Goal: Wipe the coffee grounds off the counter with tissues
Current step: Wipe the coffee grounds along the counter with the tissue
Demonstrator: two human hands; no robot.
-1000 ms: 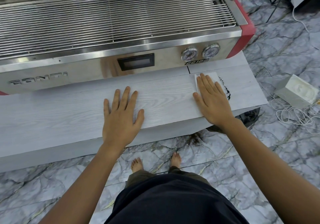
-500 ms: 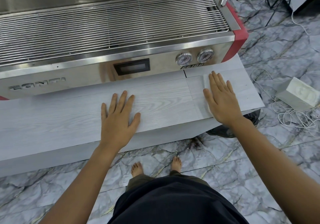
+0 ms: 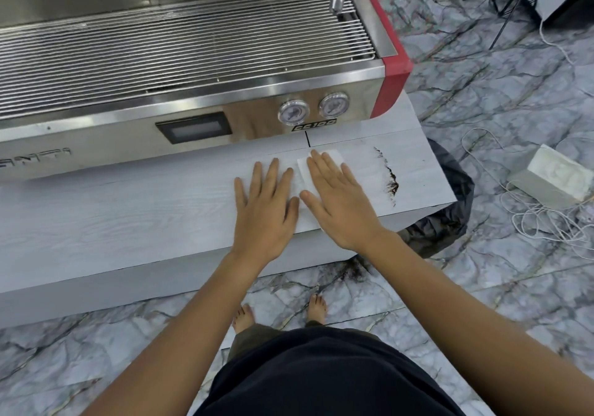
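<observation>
Brown coffee grounds remain on the tabletop; right hand presses tissue flat-fingered, left hand flat, holding nothing.

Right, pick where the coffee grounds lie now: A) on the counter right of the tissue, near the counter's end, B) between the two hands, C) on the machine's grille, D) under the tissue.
A: the grounds form a dark streak on the bare counter, apart from the tissue that the right hand presses flat.
</observation>
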